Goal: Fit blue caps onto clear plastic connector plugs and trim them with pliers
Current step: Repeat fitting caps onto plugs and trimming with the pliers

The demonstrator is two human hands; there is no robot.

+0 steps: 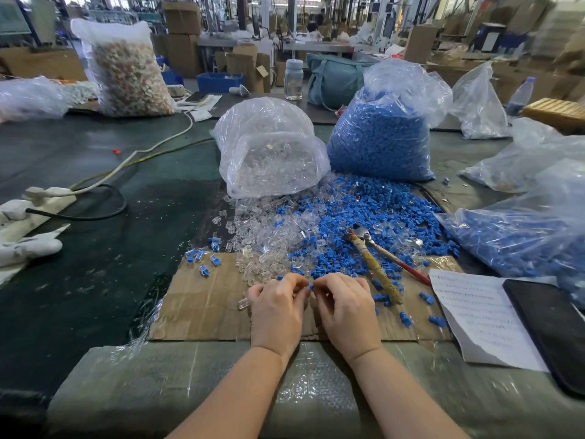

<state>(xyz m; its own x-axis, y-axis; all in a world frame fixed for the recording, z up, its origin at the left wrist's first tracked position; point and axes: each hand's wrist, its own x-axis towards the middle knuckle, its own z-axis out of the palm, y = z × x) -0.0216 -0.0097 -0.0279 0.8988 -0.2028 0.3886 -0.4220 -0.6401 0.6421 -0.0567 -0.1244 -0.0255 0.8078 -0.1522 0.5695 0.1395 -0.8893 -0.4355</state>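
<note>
1. So, low in the middle of the frame, the left hand (278,307) and right hand (343,307) sit fingertip to fingertip over the cardboard sheet (202,308). Both have fingers curled in a pinch, and a tiny blue cap (311,286) peeks out right between them. A clear plug (243,303) sticks out from under the left hand's outer edge; can't tell if the fingers actually grip it.
2. Just above the hands is the loose pile of clear plugs (269,245), blending on its right side into the loose pile of blue caps (373,213).
3. The pliers (376,264) lie on the blue pile, right of center, jaws pointing up-frame, one handle wrapped in yellowish tape and the other red. Nobody's touching them.
4. A handful of finished capped plugs (202,259) lies scattered at the cardboard's upper left corner.
5. Behind the piles, center frame: an open bag of clear plugs (269,150), and just beside it on the right a full bag of blue caps (383,134).
6. Right edge: another bag with blue parts (519,239), and below it a printed paper sheet (481,315) with a dark phone (550,327) lying partly on it.
7. Left edge: a white power strip (41,204) with cables. Upper left: a bag of beige bits (129,74).
</note>
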